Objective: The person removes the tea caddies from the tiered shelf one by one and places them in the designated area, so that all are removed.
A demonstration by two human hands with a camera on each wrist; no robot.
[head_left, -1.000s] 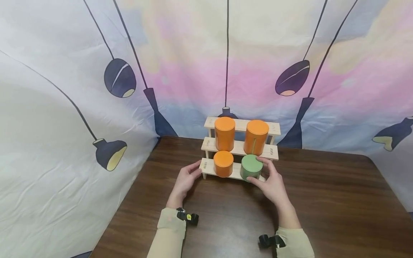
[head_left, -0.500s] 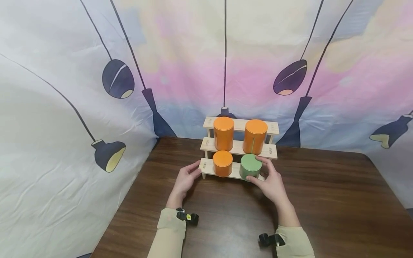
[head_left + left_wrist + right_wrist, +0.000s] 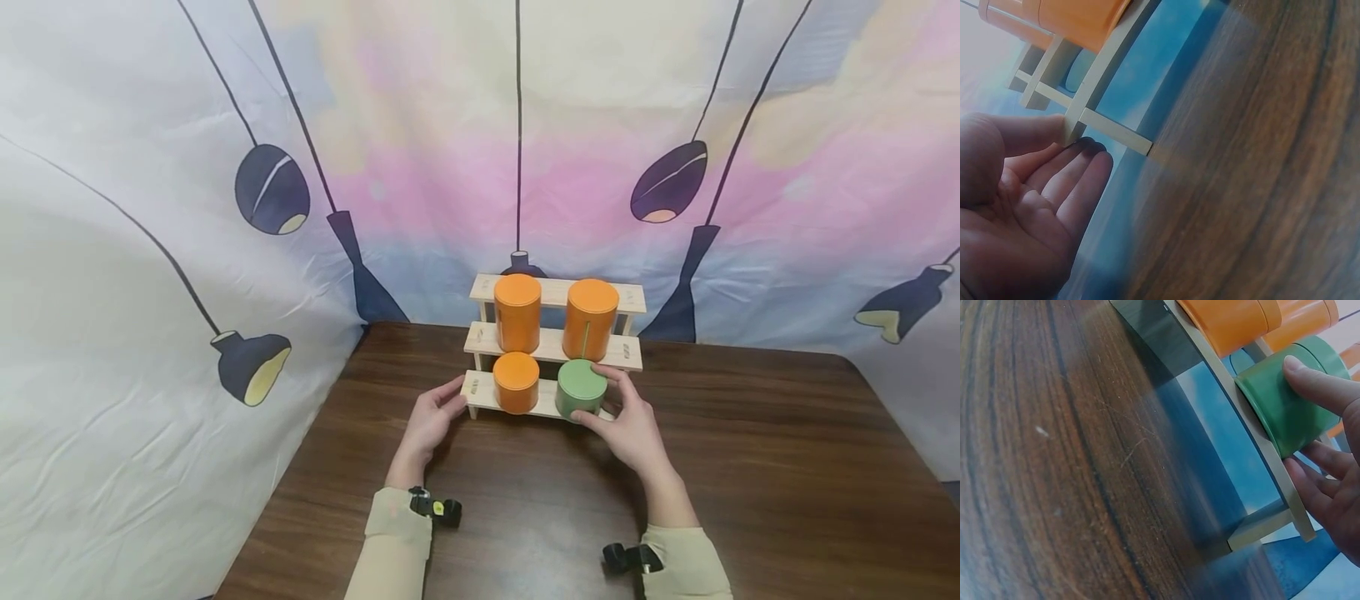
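A three-tier pale wooden display stand [image 3: 553, 344] bears three orange lidded tins and one green one. My right hand [image 3: 636, 429] holds the short green tin [image 3: 581, 390] on the right of the lowest step, thumb on its near side and fingers at the far side. In the right wrist view the green tin's [image 3: 1294, 397] base sits on the plank. At the left end of that lowest step, my left hand [image 3: 432, 421] pinches the plank's end [image 3: 1075, 122] between thumb and fingers. Left of the green tin stands a short orange tin [image 3: 516, 383].
Two taller orange tins, one left [image 3: 517, 314] and one right [image 3: 591, 320], stand on the middle step. The stand is at the back of a dark wooden table [image 3: 757, 467]. A lamp-printed cloth backdrop [image 3: 442, 167] hangs just behind it.
Both hands keep their places on the stand and the green tin. The head view has shifted slightly, so the backdrop and stand appear a little further left.
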